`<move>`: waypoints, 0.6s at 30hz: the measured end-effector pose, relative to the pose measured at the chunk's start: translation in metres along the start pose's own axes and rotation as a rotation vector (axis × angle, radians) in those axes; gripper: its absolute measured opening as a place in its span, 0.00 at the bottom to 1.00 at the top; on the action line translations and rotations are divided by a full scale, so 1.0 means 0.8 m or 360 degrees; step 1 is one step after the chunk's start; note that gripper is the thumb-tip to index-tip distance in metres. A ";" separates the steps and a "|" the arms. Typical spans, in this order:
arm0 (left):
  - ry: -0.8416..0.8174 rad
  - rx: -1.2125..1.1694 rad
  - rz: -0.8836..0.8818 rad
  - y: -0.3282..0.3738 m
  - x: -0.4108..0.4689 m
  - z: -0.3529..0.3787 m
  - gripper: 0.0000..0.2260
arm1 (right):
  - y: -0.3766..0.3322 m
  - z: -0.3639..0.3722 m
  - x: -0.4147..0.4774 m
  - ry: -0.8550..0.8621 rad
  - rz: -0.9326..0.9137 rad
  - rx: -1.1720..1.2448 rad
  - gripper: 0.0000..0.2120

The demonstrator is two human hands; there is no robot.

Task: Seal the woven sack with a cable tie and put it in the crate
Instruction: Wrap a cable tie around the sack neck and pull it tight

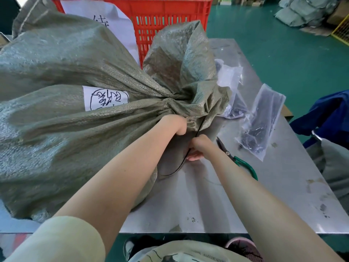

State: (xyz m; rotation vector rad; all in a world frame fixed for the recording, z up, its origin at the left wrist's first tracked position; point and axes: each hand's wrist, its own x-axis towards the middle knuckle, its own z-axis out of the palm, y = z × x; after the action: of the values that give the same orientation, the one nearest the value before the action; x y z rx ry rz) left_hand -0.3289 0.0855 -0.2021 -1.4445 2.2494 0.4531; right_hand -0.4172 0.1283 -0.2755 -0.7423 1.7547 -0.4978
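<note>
Grey-green woven plastic makes up the one big sack (56, 133) lying on its side across the left part of the steel bench (273, 195), its gathered neck (175, 104) pointing toward the bench's middle and its loose mouth flaring up beyond. One white label (104, 100) with black handwriting sits on its upper side. The left hand (174, 124) is clenched around the bunched neck. The right hand (199, 146), just beside it, is closed in a fist on one black cable tie (181, 165), whose strap runs up to the neck and whose free tail curves down toward the near edge. One pair of green-handled scissors (237, 158) lies on the bench right of the right forearm. Two clear plastic bags of dark items (262, 125) lie toward the right edge, one beyond the other. One red slatted crate (170, 19) stands at the far edge behind the sack, with a white sheet (105, 21) against its front.
</note>
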 end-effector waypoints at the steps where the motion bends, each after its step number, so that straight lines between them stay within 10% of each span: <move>1: 0.0020 -0.0014 0.0028 -0.001 0.003 0.004 0.19 | -0.001 -0.002 -0.008 -0.0165 0.0061 -0.0169 0.07; 7: 0.0070 -0.0330 0.0104 0.003 -0.002 -0.001 0.24 | 0.011 -0.004 -0.029 -0.0686 0.0212 -0.0952 0.17; 18: 0.0396 -0.1081 0.0077 -0.004 -0.006 -0.035 0.13 | -0.026 0.015 0.004 -0.0145 -0.0209 -0.0340 0.13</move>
State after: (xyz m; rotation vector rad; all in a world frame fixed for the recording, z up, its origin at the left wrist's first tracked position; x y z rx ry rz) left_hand -0.3289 0.0745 -0.1757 -1.8438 2.4509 1.2014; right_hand -0.4014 0.1117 -0.2677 -1.0204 1.6972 -0.3612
